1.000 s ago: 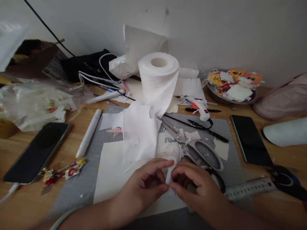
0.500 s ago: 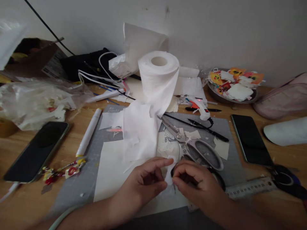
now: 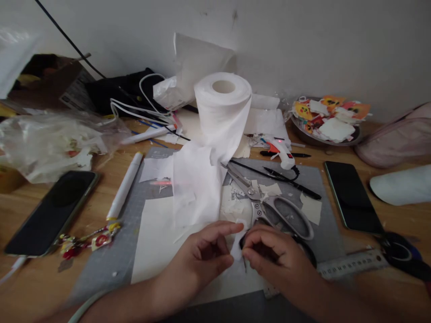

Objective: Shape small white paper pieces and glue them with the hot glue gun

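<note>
My left hand (image 3: 205, 251) is curled above the white sheet (image 3: 158, 242), its thumb and fingertips at a small strip of white paper (image 3: 237, 244). The strip stands between my two hands. Closed in a pinch, my right hand (image 3: 276, 255) meets the strip's right side. A thin dark tip (image 3: 245, 265) shows below its fingers; what it belongs to is hidden. Just behind my right hand lie large grey-handled scissors (image 3: 286, 215), blades toward the back. A length of tissue (image 3: 198, 184) runs down from the tissue roll (image 3: 224, 107) in front of my hands.
A grey cutting mat (image 3: 117, 251) lies underneath. Right of it are a phone (image 3: 352, 195), a steel ruler (image 3: 353, 264) and a bowl (image 3: 323, 141) of paper pieces. A white glue gun (image 3: 284, 152) rests at the back. Another phone (image 3: 54, 211) and a marker (image 3: 124, 186) are left.
Almost nothing differs. Both hands keep the same pose around the paper strip, with only a very slight shift of the fingertips.
</note>
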### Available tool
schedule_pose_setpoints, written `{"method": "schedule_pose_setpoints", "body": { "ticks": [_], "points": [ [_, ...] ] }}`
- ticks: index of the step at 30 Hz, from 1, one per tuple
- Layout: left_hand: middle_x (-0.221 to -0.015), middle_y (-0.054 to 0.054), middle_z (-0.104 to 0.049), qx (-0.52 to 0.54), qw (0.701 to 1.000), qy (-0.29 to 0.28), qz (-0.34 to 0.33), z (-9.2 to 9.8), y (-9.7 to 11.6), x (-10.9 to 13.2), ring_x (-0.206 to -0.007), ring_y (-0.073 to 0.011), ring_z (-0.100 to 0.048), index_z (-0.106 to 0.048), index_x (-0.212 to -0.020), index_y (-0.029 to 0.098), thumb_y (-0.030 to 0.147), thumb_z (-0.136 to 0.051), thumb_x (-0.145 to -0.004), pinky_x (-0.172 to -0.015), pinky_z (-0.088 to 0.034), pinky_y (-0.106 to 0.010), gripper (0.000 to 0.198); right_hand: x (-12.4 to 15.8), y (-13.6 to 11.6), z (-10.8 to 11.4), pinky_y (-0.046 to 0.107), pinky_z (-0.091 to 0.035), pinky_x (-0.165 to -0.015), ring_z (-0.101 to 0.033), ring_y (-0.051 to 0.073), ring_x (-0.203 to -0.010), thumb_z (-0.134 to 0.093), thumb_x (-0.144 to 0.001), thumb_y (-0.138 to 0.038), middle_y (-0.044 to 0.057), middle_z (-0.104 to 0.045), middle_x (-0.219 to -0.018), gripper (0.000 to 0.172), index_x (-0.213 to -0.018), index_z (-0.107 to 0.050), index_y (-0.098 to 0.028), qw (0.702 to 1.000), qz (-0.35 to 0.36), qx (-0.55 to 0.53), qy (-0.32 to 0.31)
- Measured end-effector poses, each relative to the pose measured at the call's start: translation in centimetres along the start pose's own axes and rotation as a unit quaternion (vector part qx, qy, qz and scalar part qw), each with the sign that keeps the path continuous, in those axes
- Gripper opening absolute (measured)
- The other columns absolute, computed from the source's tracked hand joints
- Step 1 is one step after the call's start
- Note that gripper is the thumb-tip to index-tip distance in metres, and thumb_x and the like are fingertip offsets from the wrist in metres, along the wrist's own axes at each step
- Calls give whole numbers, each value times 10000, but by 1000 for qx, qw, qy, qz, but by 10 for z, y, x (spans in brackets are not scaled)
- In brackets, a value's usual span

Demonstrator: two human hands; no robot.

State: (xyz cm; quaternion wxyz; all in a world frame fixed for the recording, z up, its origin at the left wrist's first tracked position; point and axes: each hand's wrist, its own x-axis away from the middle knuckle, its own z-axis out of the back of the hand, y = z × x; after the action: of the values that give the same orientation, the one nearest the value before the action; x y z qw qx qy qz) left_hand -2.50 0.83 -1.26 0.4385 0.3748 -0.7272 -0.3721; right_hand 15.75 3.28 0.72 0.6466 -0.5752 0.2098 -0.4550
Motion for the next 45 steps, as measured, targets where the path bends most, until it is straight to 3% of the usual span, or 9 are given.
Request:
{"method": "schedule_pose_setpoints", "body": {
  "ticks": [31, 39, 45],
  "points": [
    [-621, 58, -436, 0, 999, 41, 22, 0, 4, 1, -572, -84, -377, -605, -1133, 240, 175, -664, -681, -541, -292, -225, 461, 0, 3, 1, 182, -411, -501, -474, 74, -554, -519, -811, -204, -12, -503, -678, 117, -702, -542, -166, 999, -10, -41, 4],
    [-662, 53, -460, -2, 1000, 8, -3, 1, 1, 2, -617, -93, -406, -592, -1153, 309, 136, -644, -712, -599, -324, -230, 477, 1, 5, -5, 201, -424, -565, -515, 96, -636, -589, -779, -205, 10, -553, -763, 53, -818, -612, -176, 999, 31, 19, 5],
    [-638, 49, -472, -23, 999, 36, -32, 0, 2, 2, -608, -105, -398, -627, -1118, 294, 123, -653, -683, -646, -341, -251, 468, 0, 1, -3, 197, -407, -566, -489, 98, -625, -541, -798, -157, -6, -529, -694, 82, -730, -581, -182, 999, 33, 34, 10]
  ]
}}
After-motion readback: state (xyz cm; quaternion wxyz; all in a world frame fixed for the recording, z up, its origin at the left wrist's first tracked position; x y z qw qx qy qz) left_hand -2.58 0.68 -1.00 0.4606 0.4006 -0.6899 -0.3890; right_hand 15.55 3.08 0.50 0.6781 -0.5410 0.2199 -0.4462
